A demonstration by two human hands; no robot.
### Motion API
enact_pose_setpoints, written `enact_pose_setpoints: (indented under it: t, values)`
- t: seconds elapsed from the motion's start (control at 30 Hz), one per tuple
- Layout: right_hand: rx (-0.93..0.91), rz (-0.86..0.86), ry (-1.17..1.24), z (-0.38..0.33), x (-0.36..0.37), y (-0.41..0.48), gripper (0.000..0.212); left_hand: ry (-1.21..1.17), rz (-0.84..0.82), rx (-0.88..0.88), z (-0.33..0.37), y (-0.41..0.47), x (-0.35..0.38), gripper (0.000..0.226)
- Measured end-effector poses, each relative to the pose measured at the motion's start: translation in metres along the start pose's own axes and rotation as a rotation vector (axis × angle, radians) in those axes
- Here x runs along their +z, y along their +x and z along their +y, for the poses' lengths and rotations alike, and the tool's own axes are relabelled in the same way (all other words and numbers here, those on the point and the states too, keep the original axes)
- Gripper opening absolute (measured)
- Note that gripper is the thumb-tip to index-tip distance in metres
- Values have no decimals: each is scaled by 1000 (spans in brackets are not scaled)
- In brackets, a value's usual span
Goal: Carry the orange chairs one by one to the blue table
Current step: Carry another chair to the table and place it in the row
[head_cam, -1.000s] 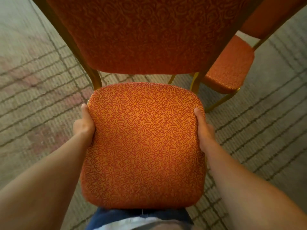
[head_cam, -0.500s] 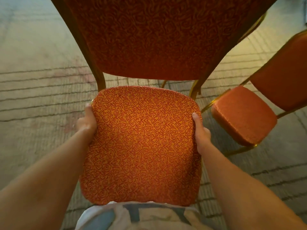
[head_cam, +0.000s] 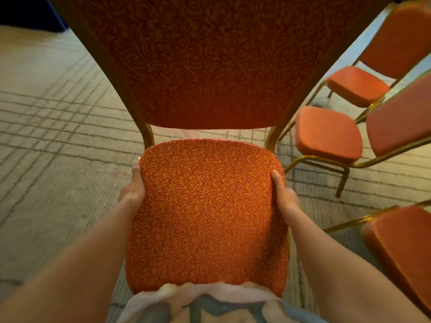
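1. Head view: the orange swirl-patterned upholstered chair with a gold metal frame [head_cam: 205, 206] is held against the person's waist, probably to keep its weight close while carrying.
2. The left hand [head_cam: 133, 190] and right hand [head_cam: 285, 197] clamp opposite seat edges with thumbs on top, which looks like a balanced grip.
3. The fingers under the seat and the chair's legs are hidden, so I cannot tell whether it is clear of the floor.
4. A dark blue shape [head_cam: 28, 12] at top left is cut off. It may be the table, but I cannot tell.

Held chair [head_cam: 205, 206]: left hand [head_cam: 133, 190] grips the seat's left edge, right hand [head_cam: 285, 197] the right edge. To its right stand a near chair [head_cam: 401, 248], middle chair [head_cam: 326, 134], far chair [head_cam: 356, 85].
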State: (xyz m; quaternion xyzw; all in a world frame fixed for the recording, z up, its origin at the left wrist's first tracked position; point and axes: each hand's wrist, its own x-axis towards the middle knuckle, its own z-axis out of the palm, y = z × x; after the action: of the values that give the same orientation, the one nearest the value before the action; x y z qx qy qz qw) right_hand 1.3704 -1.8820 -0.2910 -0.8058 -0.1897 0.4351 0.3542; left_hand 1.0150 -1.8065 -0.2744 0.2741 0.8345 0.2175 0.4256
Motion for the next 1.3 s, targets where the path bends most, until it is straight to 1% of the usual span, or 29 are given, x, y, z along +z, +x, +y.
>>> enact_pose_setpoints:
  t: [0.13, 0.27, 0.47, 0.57, 0.77, 0.93, 1.03, 1.23, 1.3]
  values:
    - [-73, -63, -39, -33, 46, 9, 90, -44, 50, -39, 6, 26, -35, 124]
    - [-151, -165, -124, -75, 99, 10, 97, -107, 126, -72, 7, 47, -79, 124]
    - [-220, -342, -246, -130, 183, 3, 110, -184, 250, -187, -15, 74, -143, 121]
    - [-271, -430, -338, -152, 230, 1, 108, -230, 306, -251, -33, 88, -164, 116]
    - [-354, -588, -457, -201, 335, 0, 103, -379, 414, -393, -58, 127, -199, 120]
    - [-411, -685, -509, -259, 432, 2, 103, -501, 466, -458, -47, 171, -233, 123]
    - [-433, -735, -560, -295, 489, 2, 104, -566, 503, -489, -34, 197, -253, 119]
    - [-462, -844, -651, -338, 601, -21, 104, -639, 638, -554, -34, 239, -301, 120]
    - [-476, -872, -679, -346, 628, -35, 106, -639, 659, -566, -35, 247, -319, 119]
